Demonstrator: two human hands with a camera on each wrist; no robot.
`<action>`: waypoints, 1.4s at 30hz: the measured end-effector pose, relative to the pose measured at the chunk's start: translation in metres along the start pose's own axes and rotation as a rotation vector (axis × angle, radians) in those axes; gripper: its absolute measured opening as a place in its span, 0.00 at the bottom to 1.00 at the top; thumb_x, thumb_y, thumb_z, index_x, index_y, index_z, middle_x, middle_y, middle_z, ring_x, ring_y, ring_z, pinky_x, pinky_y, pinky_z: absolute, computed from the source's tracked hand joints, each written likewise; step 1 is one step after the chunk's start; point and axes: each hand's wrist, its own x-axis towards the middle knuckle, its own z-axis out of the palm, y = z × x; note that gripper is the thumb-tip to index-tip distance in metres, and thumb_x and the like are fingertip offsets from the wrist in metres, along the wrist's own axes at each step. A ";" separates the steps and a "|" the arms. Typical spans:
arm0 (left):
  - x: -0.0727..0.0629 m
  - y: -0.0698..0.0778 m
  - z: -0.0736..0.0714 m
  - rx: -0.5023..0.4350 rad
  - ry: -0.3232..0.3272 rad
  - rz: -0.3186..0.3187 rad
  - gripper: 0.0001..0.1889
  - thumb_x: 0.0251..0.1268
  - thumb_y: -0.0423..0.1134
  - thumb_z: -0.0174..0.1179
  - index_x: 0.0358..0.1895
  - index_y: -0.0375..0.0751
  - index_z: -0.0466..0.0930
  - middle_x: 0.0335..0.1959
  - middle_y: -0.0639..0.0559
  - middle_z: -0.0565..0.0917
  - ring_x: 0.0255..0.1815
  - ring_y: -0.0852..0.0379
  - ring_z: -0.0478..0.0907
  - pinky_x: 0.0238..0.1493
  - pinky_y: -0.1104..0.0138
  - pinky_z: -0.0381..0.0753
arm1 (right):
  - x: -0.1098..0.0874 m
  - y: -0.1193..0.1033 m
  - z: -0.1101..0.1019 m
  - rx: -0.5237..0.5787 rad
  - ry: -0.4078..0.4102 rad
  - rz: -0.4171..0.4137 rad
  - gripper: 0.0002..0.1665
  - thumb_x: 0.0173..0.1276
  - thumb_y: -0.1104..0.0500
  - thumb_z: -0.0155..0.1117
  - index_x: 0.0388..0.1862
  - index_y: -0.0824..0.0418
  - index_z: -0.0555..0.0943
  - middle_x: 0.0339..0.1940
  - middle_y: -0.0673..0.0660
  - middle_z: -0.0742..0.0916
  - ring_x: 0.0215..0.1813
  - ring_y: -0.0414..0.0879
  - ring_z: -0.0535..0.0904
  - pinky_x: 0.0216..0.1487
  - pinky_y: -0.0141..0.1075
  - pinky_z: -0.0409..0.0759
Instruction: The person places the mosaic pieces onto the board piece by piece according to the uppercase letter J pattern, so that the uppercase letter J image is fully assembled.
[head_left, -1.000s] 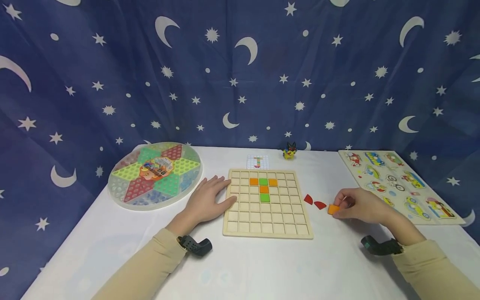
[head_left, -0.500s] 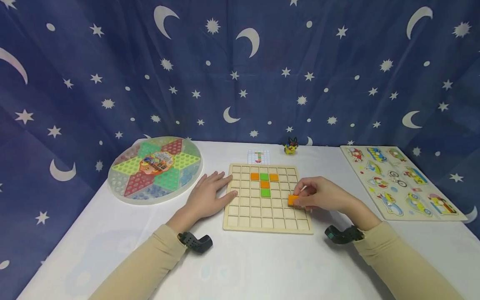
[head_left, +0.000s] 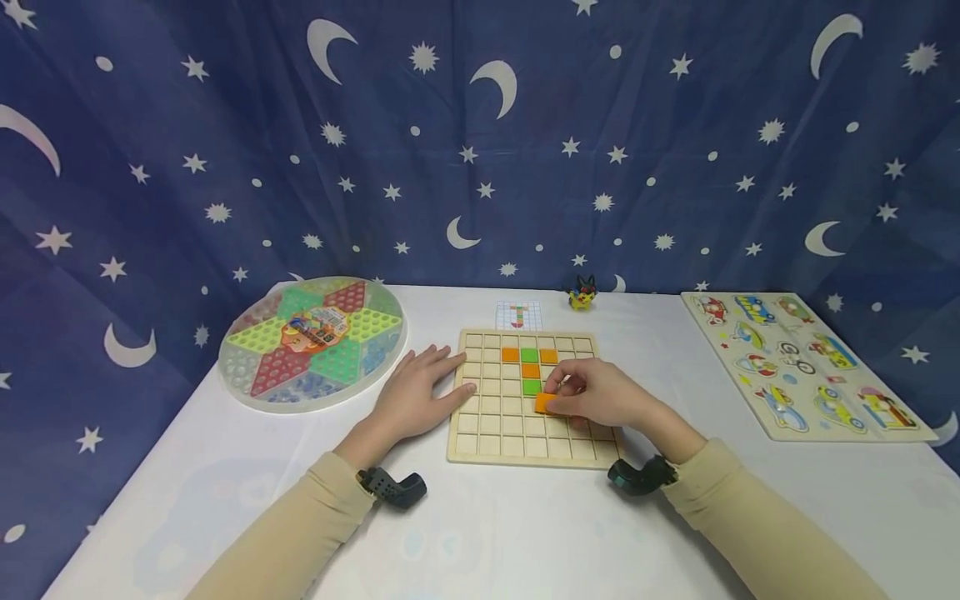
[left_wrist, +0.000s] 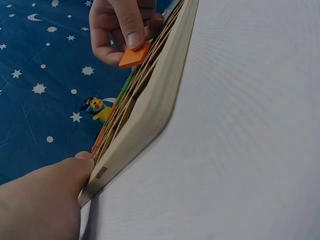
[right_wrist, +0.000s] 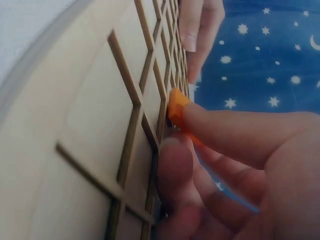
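Observation:
A wooden grid board (head_left: 495,417) lies on the white table. Orange and green square tiles (head_left: 529,369) sit in its cells in a T shape. My right hand (head_left: 592,398) hovers over the board's middle and pinches an orange square tile (head_left: 544,403) (left_wrist: 135,55) (right_wrist: 177,107) just below the green tile of the stem. My left hand (head_left: 416,396) lies flat on the table, fingers straight against the board's left edge (left_wrist: 130,135). In the left wrist view the tile is held tilted just above the board.
A round Chinese checkers board (head_left: 311,343) lies at the left. A picture peg puzzle (head_left: 802,362) lies at the right. A small pattern card (head_left: 517,314) and a yellow toy figure (head_left: 582,295) (left_wrist: 98,108) sit behind the grid board. A starry blue curtain hangs behind.
My right hand carried the orange tile from the table on the right leftwards onto the board, now near the stem of the T. The left hand stayed put.

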 end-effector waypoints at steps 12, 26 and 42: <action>0.002 -0.004 0.003 0.012 -0.003 -0.006 0.34 0.72 0.65 0.56 0.73 0.50 0.75 0.75 0.45 0.70 0.79 0.45 0.59 0.81 0.49 0.47 | 0.011 -0.006 0.007 -0.138 0.029 -0.082 0.07 0.65 0.55 0.77 0.37 0.50 0.84 0.29 0.46 0.83 0.32 0.45 0.77 0.35 0.38 0.75; 0.001 -0.001 0.001 0.004 -0.003 -0.009 0.33 0.72 0.63 0.57 0.73 0.48 0.75 0.75 0.44 0.70 0.79 0.44 0.59 0.81 0.48 0.48 | 0.004 -0.001 0.001 -0.131 0.037 -0.078 0.05 0.66 0.53 0.76 0.36 0.47 0.86 0.29 0.45 0.84 0.32 0.45 0.78 0.35 0.39 0.77; 0.000 0.001 0.000 0.004 0.004 -0.010 0.34 0.71 0.63 0.57 0.73 0.47 0.75 0.75 0.43 0.71 0.79 0.43 0.60 0.81 0.48 0.48 | -0.038 0.047 -0.054 -0.150 0.173 0.076 0.09 0.71 0.52 0.71 0.44 0.55 0.88 0.35 0.50 0.86 0.30 0.47 0.79 0.29 0.39 0.78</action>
